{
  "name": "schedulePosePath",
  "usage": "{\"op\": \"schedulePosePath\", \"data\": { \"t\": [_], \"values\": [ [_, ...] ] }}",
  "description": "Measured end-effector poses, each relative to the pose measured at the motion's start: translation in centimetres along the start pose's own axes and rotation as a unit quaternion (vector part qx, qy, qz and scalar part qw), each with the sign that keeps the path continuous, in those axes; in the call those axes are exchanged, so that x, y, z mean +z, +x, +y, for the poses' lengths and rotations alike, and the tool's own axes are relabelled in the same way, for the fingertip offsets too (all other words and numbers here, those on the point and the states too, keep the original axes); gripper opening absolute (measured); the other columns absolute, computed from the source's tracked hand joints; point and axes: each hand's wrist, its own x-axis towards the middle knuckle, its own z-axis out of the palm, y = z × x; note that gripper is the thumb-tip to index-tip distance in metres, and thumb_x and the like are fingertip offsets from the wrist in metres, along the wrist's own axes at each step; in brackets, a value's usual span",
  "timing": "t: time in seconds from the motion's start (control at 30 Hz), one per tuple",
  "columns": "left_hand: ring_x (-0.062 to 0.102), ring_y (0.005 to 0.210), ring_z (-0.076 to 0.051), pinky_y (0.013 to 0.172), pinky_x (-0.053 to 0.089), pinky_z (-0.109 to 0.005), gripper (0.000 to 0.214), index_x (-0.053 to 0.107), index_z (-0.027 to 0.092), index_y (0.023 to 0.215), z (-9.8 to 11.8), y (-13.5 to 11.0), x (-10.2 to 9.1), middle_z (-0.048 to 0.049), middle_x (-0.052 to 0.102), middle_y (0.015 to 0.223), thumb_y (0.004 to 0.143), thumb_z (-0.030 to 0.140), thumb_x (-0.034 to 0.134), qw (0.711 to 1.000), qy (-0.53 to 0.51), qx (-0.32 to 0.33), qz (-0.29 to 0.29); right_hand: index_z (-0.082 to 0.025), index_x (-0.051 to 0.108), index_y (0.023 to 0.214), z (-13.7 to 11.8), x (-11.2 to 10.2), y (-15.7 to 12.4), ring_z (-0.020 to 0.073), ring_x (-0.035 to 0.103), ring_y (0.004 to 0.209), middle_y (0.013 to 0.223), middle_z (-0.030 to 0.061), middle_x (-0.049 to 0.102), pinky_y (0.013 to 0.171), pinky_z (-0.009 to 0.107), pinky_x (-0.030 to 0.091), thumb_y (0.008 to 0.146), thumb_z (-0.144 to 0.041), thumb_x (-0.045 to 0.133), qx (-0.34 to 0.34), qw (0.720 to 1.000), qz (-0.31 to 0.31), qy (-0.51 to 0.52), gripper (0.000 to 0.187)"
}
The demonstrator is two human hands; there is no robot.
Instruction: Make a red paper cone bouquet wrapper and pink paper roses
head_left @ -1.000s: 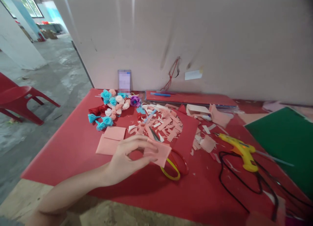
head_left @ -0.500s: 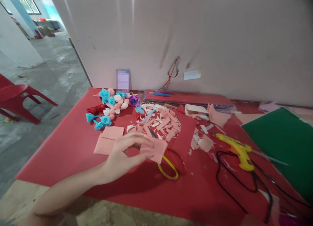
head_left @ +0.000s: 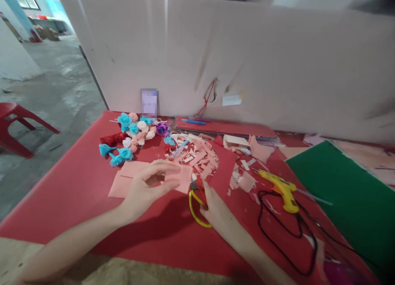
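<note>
A folded pink paper square (head_left: 182, 179) is pinched between the thumb and fingers of my left hand (head_left: 151, 184), held just above the table. My right hand (head_left: 216, 207) is at the scissors (head_left: 191, 211), its fingers closed around the red handle loop; the yellow loop shows to the left. The scissors' pivot lies by the paper's right edge, and their blades are mostly hidden behind the paper. Beneath and behind my left hand lie more pink paper pieces (head_left: 115, 184). Beyond both hands is a heap of pink and white paper scraps (head_left: 203, 155).
Blue, white, pink, red and purple paper flowers (head_left: 125, 120) sit at the back left, near an upright phone (head_left: 149, 103). A yellow glue gun (head_left: 285, 190) with a black cord lies at right, beside a green sheet (head_left: 342, 186). A white panel (head_left: 173, 50) stands behind.
My right hand has come into view from the lower right and taken hold of the scissors' handle. My left hand still holds the pink paper. The view has shifted slightly right.
</note>
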Motion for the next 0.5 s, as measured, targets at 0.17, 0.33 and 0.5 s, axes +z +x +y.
{"op": "schedulePosePath", "data": {
  "t": [0.17, 0.33, 0.5],
  "values": [
    [0.061, 0.081, -0.012, 0.065, 0.049, -0.016, 0.026, 0.068, 0.026, 0.086, 0.1, -0.3, 0.0, -0.0006, 0.067, 0.086, 0.067, 0.009, 0.068, 1.0, -0.001, 0.027, 0.013, -0.012, 0.056, 0.107, -1.2, -2.2, 0.7, 0.0246, 0.065, 0.079, 0.085, 0.0124, 0.067, 0.067, 0.029, 0.047, 0.064, -0.01, 0.051, 0.088, 0.995, -0.031, 0.043, 0.043],
    [0.059, 0.074, -0.01, 0.06, 0.046, -0.017, 0.026, 0.067, 0.026, 0.087, -0.1, -0.2, 0.0, -0.0003, 0.065, 0.085, 0.067, 0.009, 0.069, 0.998, -0.009, 0.049, 0.037, -0.016, 0.054, 0.099, -2.7, -5.0, 0.2, 0.0209, 0.064, 0.066, 0.075, 0.0082, 0.066, 0.057, 0.028, 0.048, 0.078, -0.03, 0.047, 0.113, 0.98, 0.041, 0.156, 0.027],
    [0.057, 0.075, -0.01, 0.061, 0.046, -0.015, 0.027, 0.067, 0.025, 0.087, -0.6, -0.2, 0.4, -0.0001, 0.063, 0.086, 0.066, 0.009, 0.07, 0.999, -0.024, 0.028, 0.035, -0.02, 0.056, 0.093, -5.8, -6.9, -0.6, 0.0168, 0.062, 0.063, 0.078, 0.0055, 0.064, 0.056, 0.027, 0.052, 0.077, -0.045, 0.052, 0.041, 0.855, -0.012, 0.516, 0.03]
  ]
}}
